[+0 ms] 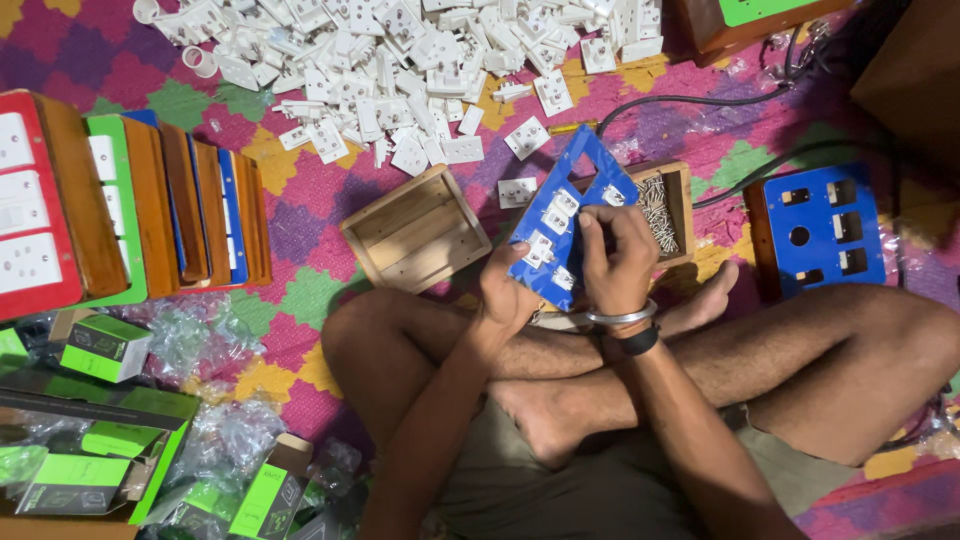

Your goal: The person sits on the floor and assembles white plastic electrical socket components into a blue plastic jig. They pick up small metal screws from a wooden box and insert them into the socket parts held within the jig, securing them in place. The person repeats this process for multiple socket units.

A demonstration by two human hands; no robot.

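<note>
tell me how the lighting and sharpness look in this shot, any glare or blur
Head view: even, soft light, no hard shadows; the pile of white switch parts at the top is bright, nearly washed out; the top-right corner falls dark. The blue switch plate and both hands, left hand and right hand, are slightly soft; the green boxes at the lower left are softer still.

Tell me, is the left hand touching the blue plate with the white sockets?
Touching. The head view shows the left hand gripping the lower edge of the blue plate, its fingers wrapped against the plate's side with no gap.
</note>
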